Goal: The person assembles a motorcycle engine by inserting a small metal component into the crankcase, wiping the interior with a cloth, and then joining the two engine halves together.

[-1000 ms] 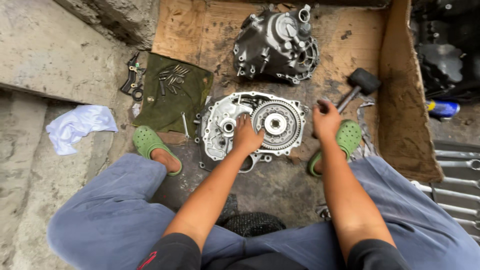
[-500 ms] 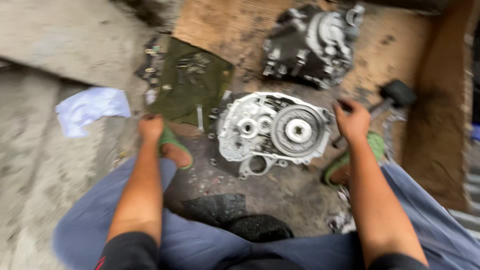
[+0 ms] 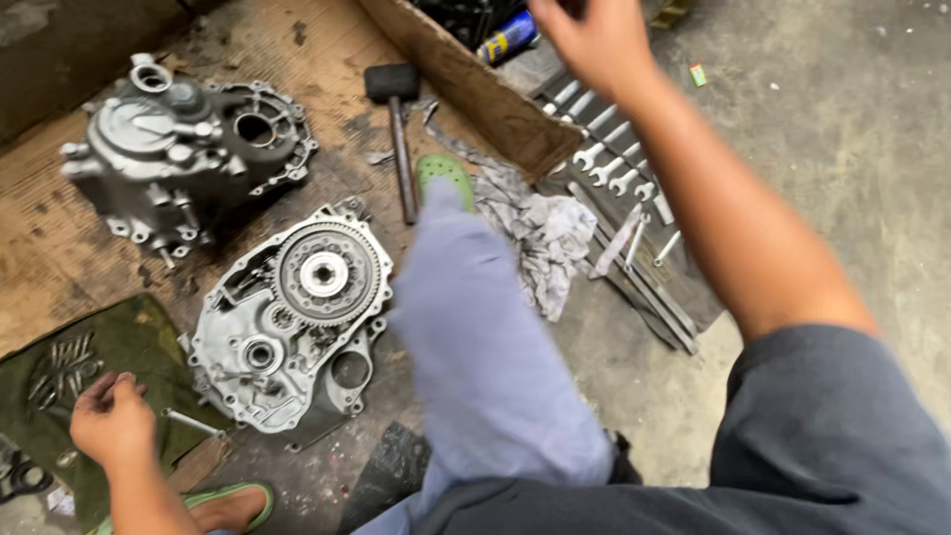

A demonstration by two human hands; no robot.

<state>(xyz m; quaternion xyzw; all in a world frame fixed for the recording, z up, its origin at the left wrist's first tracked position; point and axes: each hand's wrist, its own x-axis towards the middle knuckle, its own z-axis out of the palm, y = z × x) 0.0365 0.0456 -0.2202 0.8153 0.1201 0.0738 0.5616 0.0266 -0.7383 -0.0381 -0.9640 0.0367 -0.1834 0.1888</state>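
My left hand (image 3: 109,421) rests at the lower left on a dark green cloth (image 3: 139,337), fingers curled, just below a cluster of loose bolts (image 3: 64,362). A single long bolt (image 3: 193,424) lies beside it. Right of the cloth lies a silver engine case half (image 3: 248,372) with a large toothed gear (image 3: 325,274). My right hand (image 3: 594,40) is raised at the top edge, above a row of wrenches (image 3: 614,168); its fingertips are cut off by the frame. My knee (image 3: 485,357) in blue-grey trousers fills the middle.
A second, darker engine case (image 3: 178,149) sits on cardboard at the upper left. A black mallet (image 3: 396,129), a crumpled rag (image 3: 540,233), a cardboard flap (image 3: 475,89) and a spray can (image 3: 505,40) lie around the green sandal (image 3: 446,173). Bare concrete is at the right.
The view has swung to the right. My left hand went from the case half to the green cloth. My right hand lifted off the case and rose toward the wrenches.
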